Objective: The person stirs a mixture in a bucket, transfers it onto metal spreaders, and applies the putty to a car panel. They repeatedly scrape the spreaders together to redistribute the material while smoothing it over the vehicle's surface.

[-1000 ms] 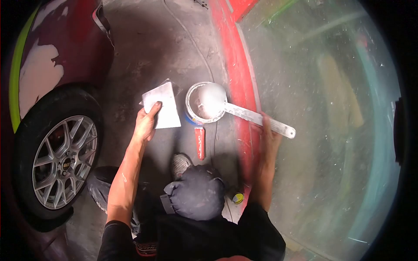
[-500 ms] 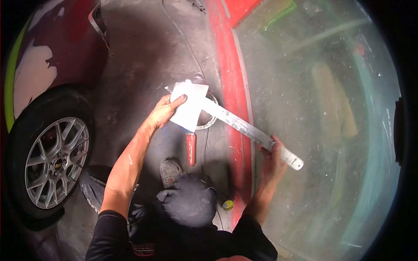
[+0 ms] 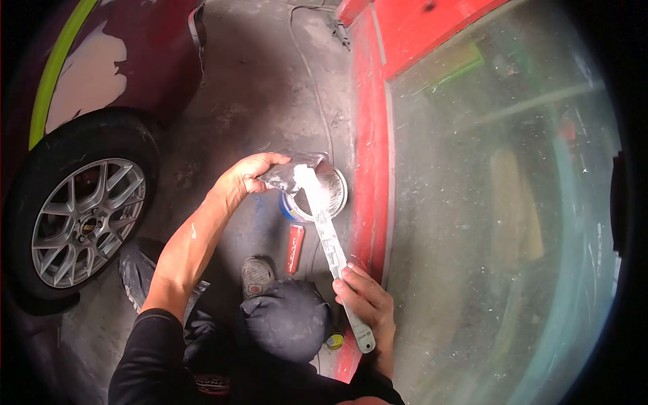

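My right hand (image 3: 368, 297) is wrapped round the lower part of a long, flat mixing stick (image 3: 329, 239) streaked with white. Thick white paste (image 3: 309, 185) clings to the stick's far end. My left hand (image 3: 251, 174) pinches a thin, flat board (image 3: 283, 177) by its left edge, and the board is tilted so that it looks grey and glossy. The pasty end of the stick overlaps the board's right side in this view. Below them on the floor stands an open can (image 3: 342, 202) with white smears inside, partly hidden by the board and stick.
A red tube (image 3: 294, 248) lies on the floor near my shoe (image 3: 258, 275). A small yellow-topped tin (image 3: 334, 341) is beside my knee. At left is a car wheel (image 3: 91, 223) under a patched body panel (image 3: 91, 74). A red-framed glass panel (image 3: 459, 202) fills the right side.
The board has tilted, its bright white face turning grey. The stick has swung from slanting right to nearly upright in view, as my right hand moved left and down. The can's opening shows more.
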